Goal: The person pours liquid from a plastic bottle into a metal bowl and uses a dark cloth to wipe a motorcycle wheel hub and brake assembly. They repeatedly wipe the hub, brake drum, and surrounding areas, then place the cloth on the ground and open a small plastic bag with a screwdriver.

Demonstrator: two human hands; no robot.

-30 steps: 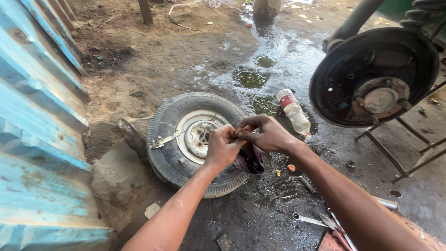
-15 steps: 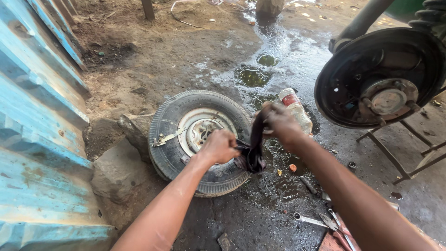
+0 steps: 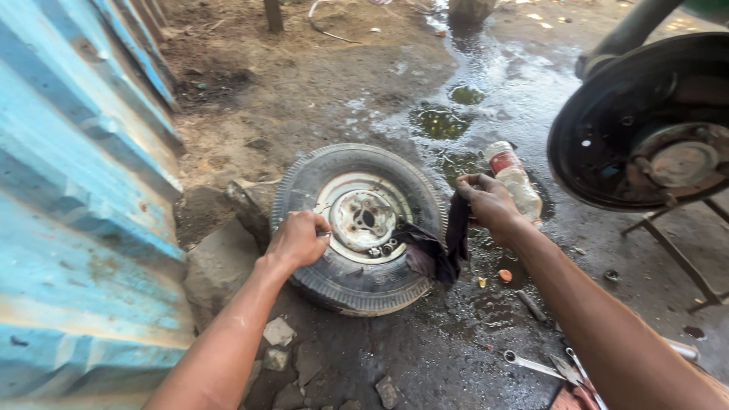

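A small wheel with a worn tyre [image 3: 357, 285] and a pale metal rim [image 3: 363, 216] lies flat on the wet ground. My left hand [image 3: 298, 238] grips the tyre at its near left side, fingers curled over the rim's edge. My right hand [image 3: 486, 201] pinches a dark, dirty rag [image 3: 440, 247] and holds it up at the tyre's right edge; the rag hangs down and drapes onto the tyre. Several small nuts sit on the rim near the rag.
A plastic bottle [image 3: 516, 178] lies just beyond my right hand. A brake drum plate [image 3: 645, 129] on a metal stand fills the upper right. Spanners [image 3: 535, 366] lie on the ground at lower right. Blue corrugated sheeting [image 3: 76, 197] runs along the left. Puddles lie beyond the wheel.
My hands have parted: the right hand has pulled the rag away to the right of the wheel, and the left hand has shifted to the tyre's left side.
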